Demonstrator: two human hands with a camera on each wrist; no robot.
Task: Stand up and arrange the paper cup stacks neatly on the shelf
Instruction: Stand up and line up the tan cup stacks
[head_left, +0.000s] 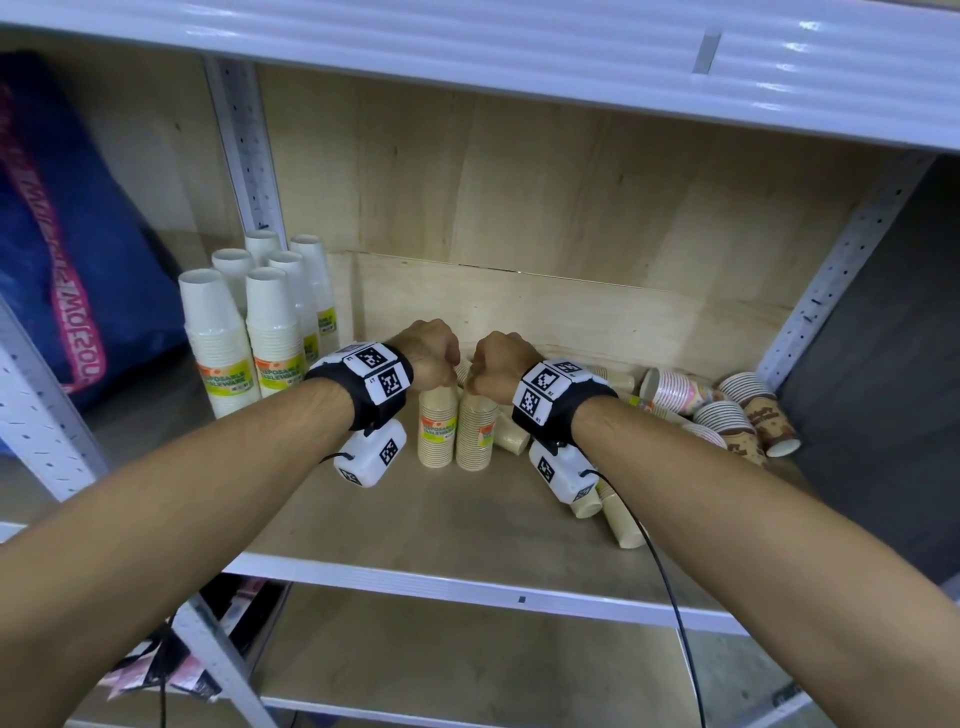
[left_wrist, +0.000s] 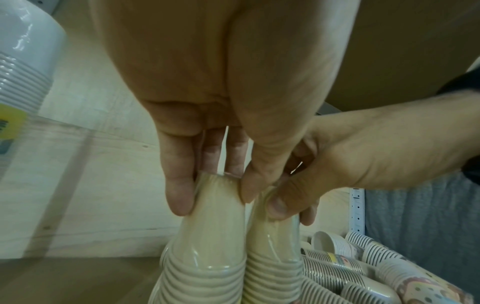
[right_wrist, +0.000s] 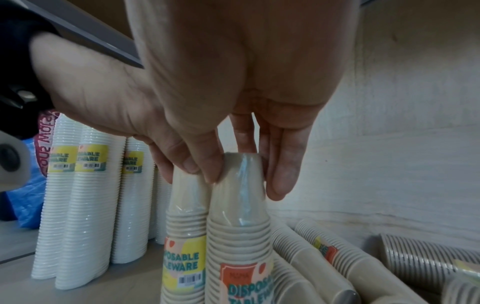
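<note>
The left hand (head_left: 434, 353) pinched the top of one beige cup stack (head_left: 438, 427), fingers (left_wrist: 179, 191) and thumb curled down round its narrow upturned base. Touching it on the right, the right hand (head_left: 493, 364) gripped the top of a second beige cup stack (head_left: 475, 431) the same way, its fingers (right_wrist: 281, 174) draped over the plastic-wrapped end. Both stacks stood upright, side by side and touching, directly beneath the hands on the shelf board (head_left: 441, 525). Holding them by the top probably let each hand steady and nudge a tall, tippy column while squaring the pair together.

Their labels read "DISPOSABLE TABLEWARE", with a barcode below on the left one. To the left of the hands, white cup stacks (head_left: 249, 332) stood in a tidy cluster bearing the same yellow label. To the right, more beige stacks (head_left: 618, 514) and patterned cup stacks (head_left: 727, 415) lay toppled, apparently still to be stood up. Further left sat a blue bag (head_left: 62, 260); its pink lettering could not be made out.
</note>
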